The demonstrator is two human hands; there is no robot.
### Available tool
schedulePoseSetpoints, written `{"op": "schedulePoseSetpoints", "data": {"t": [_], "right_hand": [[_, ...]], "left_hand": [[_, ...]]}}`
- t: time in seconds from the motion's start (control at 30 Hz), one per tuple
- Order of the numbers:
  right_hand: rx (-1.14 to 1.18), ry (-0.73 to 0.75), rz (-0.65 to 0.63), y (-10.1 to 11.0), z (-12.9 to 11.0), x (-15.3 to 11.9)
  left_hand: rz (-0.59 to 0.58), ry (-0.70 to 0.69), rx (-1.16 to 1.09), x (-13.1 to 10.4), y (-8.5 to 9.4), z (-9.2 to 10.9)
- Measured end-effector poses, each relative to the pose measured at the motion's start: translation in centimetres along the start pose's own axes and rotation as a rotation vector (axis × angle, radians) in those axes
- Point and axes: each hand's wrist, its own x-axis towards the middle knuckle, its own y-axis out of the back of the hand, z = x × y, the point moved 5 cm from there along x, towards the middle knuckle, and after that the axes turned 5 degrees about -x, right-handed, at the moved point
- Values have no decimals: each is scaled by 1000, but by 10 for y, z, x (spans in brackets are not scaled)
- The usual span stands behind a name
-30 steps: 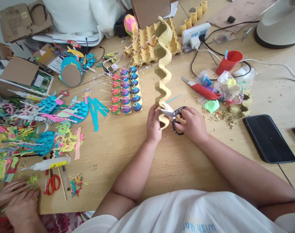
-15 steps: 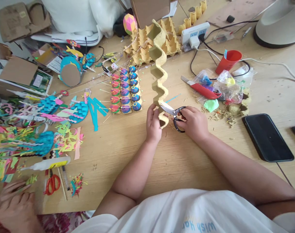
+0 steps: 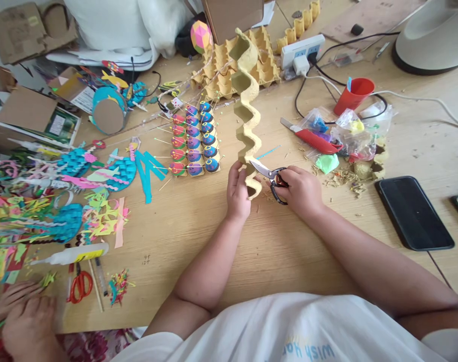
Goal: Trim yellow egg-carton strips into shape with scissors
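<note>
My left hand [image 3: 238,193] grips the lower end of a long wavy strip of yellowish egg carton [image 3: 249,110], which stretches away from me over the table. In my right hand [image 3: 302,188] are black-handled scissors [image 3: 264,171], their blades against the strip's right edge just above my left fingers. Left of the strip stand three rows of small painted egg-cup figures [image 3: 193,141] with pins sticking out. A thin blue stick [image 3: 268,152] lies right of the strip.
Behind are an egg tray [image 3: 221,75] and a power strip [image 3: 302,50]. Rightward lie a red knife [image 3: 315,141], a red cup [image 3: 353,95] and a phone [image 3: 415,213]. Paper crafts [image 3: 68,221] cover the left; another person's hands [image 3: 27,314] are at lower left.
The scissor blades have shifted slightly up along the strip's edge and look closer together. The other person's hands have moved a little. My left hand has stayed almost in place.
</note>
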Motion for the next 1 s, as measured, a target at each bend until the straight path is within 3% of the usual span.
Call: {"op": "schedulePoseSetpoints", "data": {"t": [0.2, 0.6, 0.73, 1.0], "right_hand": [[28, -67, 34, -1, 5, 3], [-39, 71, 105, 2, -5, 1], [-71, 66, 130, 3, -4, 0], [-113, 61, 146, 3, -2, 0]], "left_hand": [[16, -14, 34, 1, 0, 1], [19, -37, 96, 0, 3, -3], [-32, -58, 91, -2, 1, -4], [-20, -124, 138, -5, -1, 2]]}}
